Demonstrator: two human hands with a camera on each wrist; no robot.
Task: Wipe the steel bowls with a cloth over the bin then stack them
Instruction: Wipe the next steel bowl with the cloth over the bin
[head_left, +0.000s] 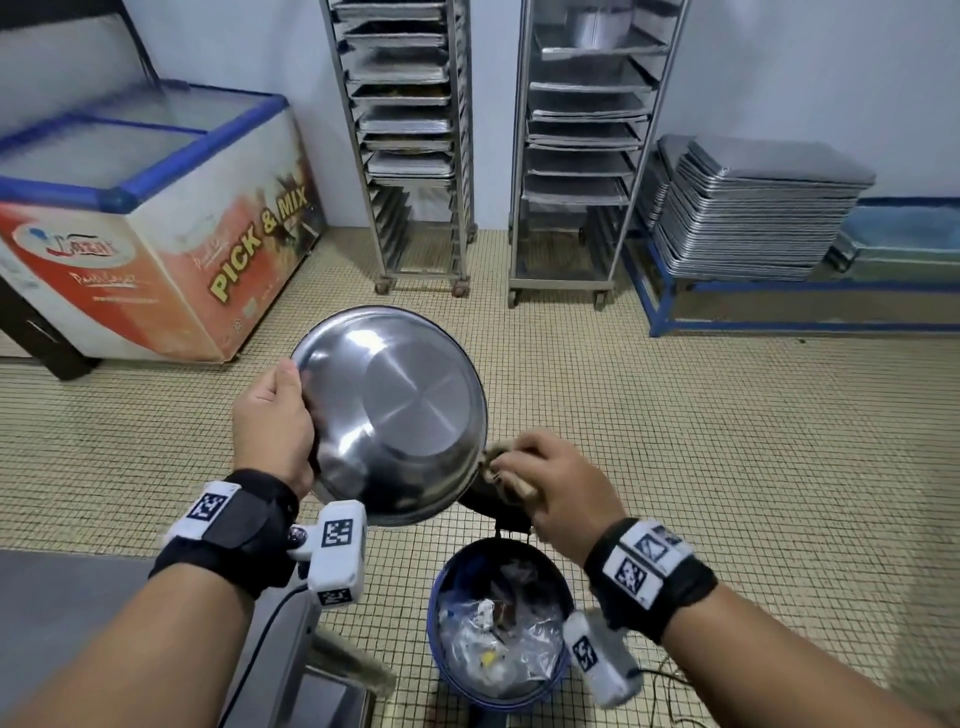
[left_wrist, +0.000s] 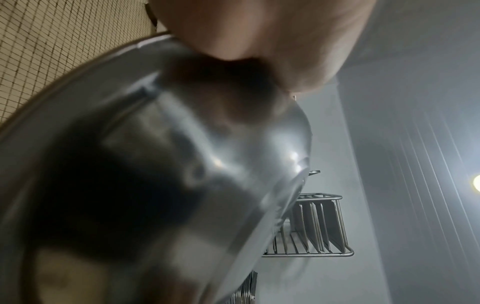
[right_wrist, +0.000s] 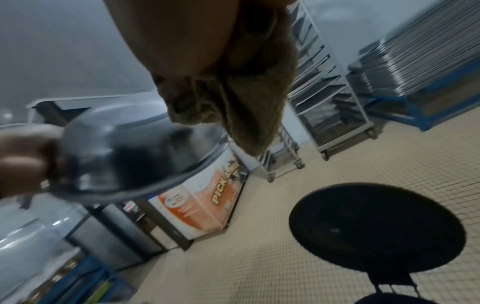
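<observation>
**Count of things in view**

One steel bowl (head_left: 395, 415). One cloth (head_left: 506, 470). One bin (head_left: 498, 623), with one black lid (right_wrist: 376, 228) behind it. Two hands: left (head_left: 272, 423), right (head_left: 563, 491). Two tray racks, upper middle (head_left: 410, 140) and right of it (head_left: 587, 145). One freezer (head_left: 156, 218), upper left. One tray stack (head_left: 753, 218), upper right.

A: Head view looks forward and down over the steel bowl (head_left: 400, 415) and bin (head_left: 498, 623).
B: Left wrist view sits against the bowl's underside, tilted upward. Right wrist view looks floorward; both share the bowl.
</observation>
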